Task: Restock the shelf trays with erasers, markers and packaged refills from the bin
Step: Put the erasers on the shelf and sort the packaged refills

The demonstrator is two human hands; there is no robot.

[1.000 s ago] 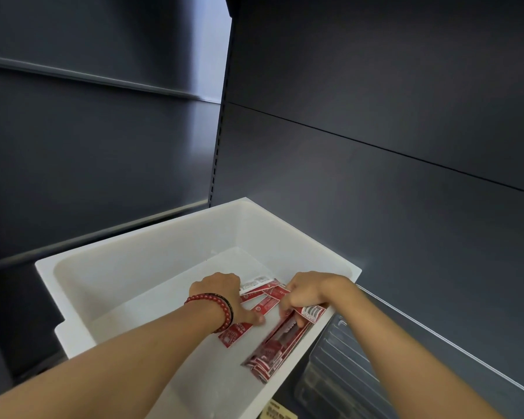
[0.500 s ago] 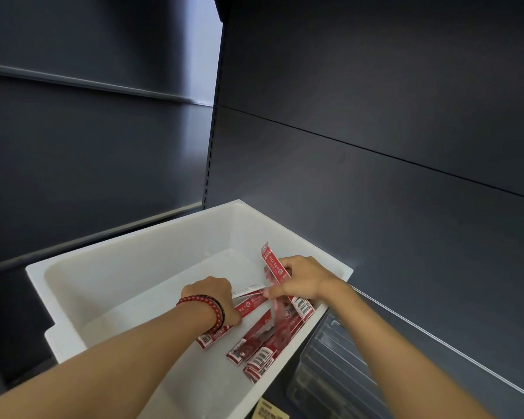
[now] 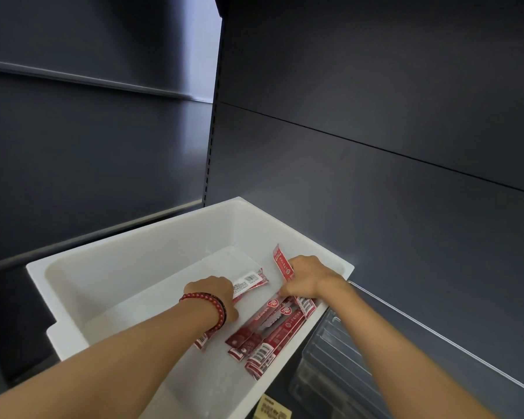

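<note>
In the bin (image 3: 127, 276) — each hand grips a refill pack.

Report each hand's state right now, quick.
Left hand: closed, gripping a white-backed refill packet inside the bin.
Right hand: closed, pinching a red refill packet, tilted up on end.

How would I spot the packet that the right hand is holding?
Look in the white bin, along its right wall. There the right hand pinches a red packet. It alone stands on end, its tip pointing up beyond the knuckles, while the other packets lie flat on the bin floor.
</note>
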